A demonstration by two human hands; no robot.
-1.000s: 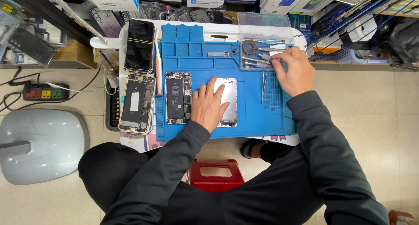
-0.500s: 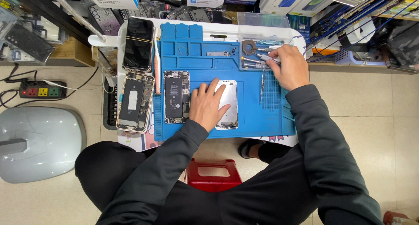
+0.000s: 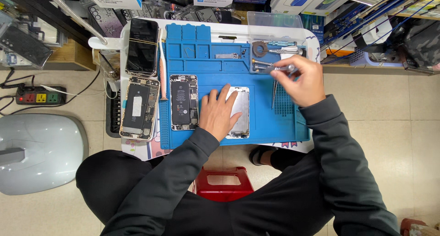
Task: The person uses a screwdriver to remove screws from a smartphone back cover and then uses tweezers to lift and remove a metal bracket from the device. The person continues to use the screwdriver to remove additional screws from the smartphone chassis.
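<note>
My left hand [image 3: 221, 111] lies flat on a silver phone back plate [image 3: 240, 108] in the middle of the blue repair mat [image 3: 229, 68]. My right hand [image 3: 300, 80] hovers over the mat's right side with its fingers closed on a slim metal screwdriver [image 3: 270, 69] that points left. An opened phone [image 3: 184, 102] with its battery showing lies just left of my left hand. A pair of tweezers [image 3: 274, 93] rests on the mat under my right hand.
A second opened phone [image 3: 139, 108] and a dark phone screen [image 3: 142, 47] lie left of the mat. Several metal tools [image 3: 275, 46] sit in the mat's top right tray. A power strip [image 3: 40, 97] and a red stool [image 3: 224, 184] are on the floor.
My right hand has lifted slightly from the tool tray with the screwdriver in it. My left hand has stayed on the back plate.
</note>
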